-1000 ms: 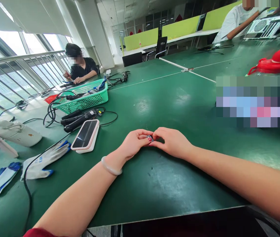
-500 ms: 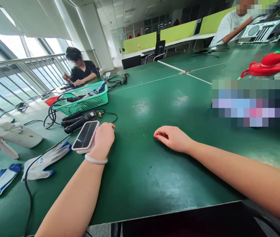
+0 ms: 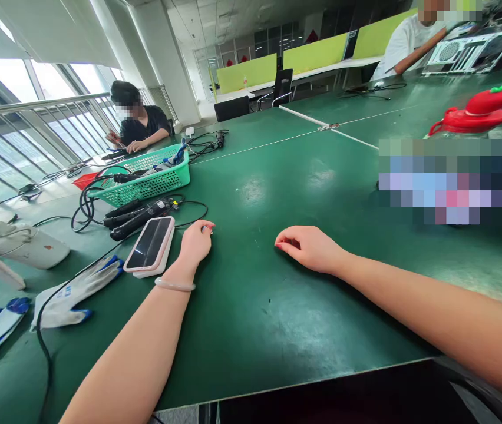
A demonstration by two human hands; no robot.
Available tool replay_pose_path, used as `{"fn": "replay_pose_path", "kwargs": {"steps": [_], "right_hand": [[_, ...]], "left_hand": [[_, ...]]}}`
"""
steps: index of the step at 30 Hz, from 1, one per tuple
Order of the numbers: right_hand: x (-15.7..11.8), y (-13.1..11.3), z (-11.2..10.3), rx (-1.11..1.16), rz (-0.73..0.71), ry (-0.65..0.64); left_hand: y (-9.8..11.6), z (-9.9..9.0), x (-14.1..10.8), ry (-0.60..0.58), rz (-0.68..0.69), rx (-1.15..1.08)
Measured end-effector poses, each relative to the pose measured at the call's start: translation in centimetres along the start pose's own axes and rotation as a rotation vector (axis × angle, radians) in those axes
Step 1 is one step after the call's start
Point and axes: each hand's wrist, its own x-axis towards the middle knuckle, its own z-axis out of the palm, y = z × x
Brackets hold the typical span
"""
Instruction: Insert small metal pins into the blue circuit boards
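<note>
My left hand (image 3: 196, 242), with a pale bangle (image 3: 175, 285) at the wrist, rests on the green table with its fingers curled. A tiny shiny spot shows at its fingertips, too small to name. Just left of this hand lies a phone (image 3: 150, 244) in a pink case, its dark screen up, on top of a white object. My right hand (image 3: 306, 247) lies on its side on the table, fingers loosely curled and thumb close to them. Nothing shows in the gap between its thumb and fingers. Bare tabletop separates the two hands.
Left are white-and-blue gloves (image 3: 76, 291), a white device (image 3: 23, 244), black handheld tools (image 3: 140, 219), cables and a green basket (image 3: 149, 185). A red-lidded bottle (image 3: 476, 118), partly blurred, stands right. Two people sit farther off; a computer case (image 3: 472, 54) is by one.
My left hand has shifted slightly right, away from the phone, and turned so its fingertips show more. The right hand has stayed put. The view has tilted a little.
</note>
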Motion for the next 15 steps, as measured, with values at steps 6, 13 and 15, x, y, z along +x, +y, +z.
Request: {"fn": "replay_pose_path", "kwargs": {"steps": [6,13,15], "right_hand": [[0.1,-0.2,0.5,-0.011,-0.028,-0.018],[0.0,0.0,0.5,-0.026,-0.044,0.002],[0.1,-0.1,0.7,-0.052,-0.077,0.018]], "left_hand": [[2.8,2.1,-2.1,-0.180,0.134,-0.379],[6.5,1.2,-5.9,-0.158,0.113,-0.473],[6.4,1.4,-6.3,-0.013,0.038,-0.438]]}}
